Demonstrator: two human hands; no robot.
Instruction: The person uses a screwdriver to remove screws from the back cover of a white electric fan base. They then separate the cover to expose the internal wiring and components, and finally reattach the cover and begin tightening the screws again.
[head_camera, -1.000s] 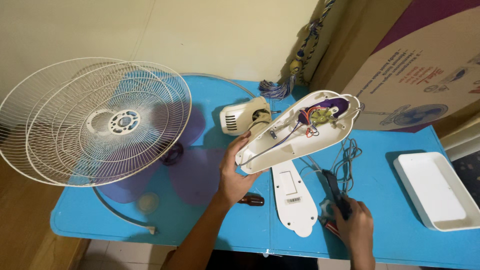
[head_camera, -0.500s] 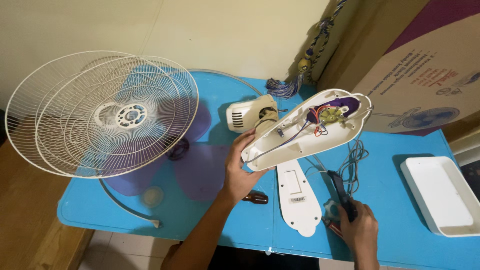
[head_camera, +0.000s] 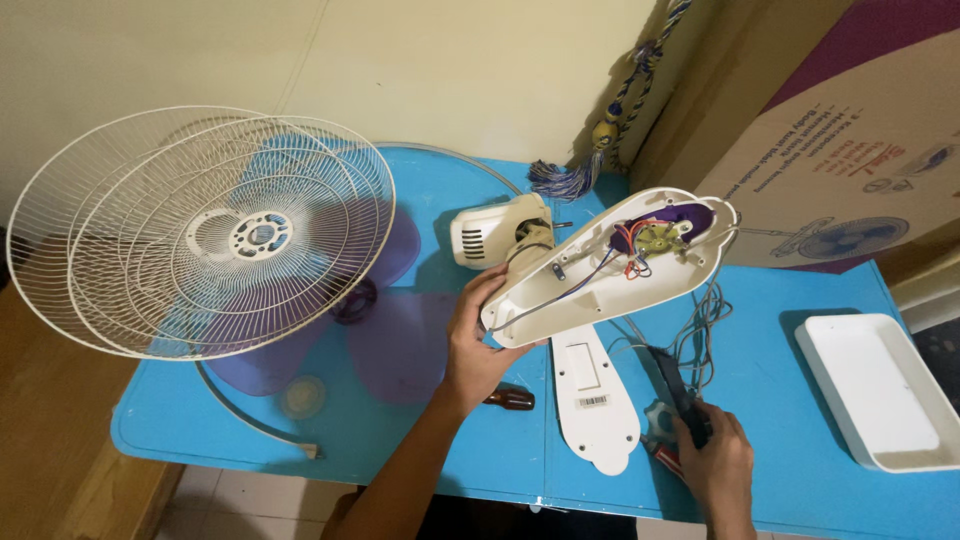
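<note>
My left hand (head_camera: 478, 345) fingers are clamping the open fan base (head_camera: 610, 265), slanting up-right; my right hand (head_camera: 715, 462) is gripping a dark tool (head_camera: 680, 395) below it.

Two white wire fan grilles (head_camera: 200, 235) lean over purple fan blades (head_camera: 400, 340) on the blue bench (head_camera: 790, 430); a white tray (head_camera: 880, 390) sits at its right edge, a cardboard box (head_camera: 850, 170) behind
</note>
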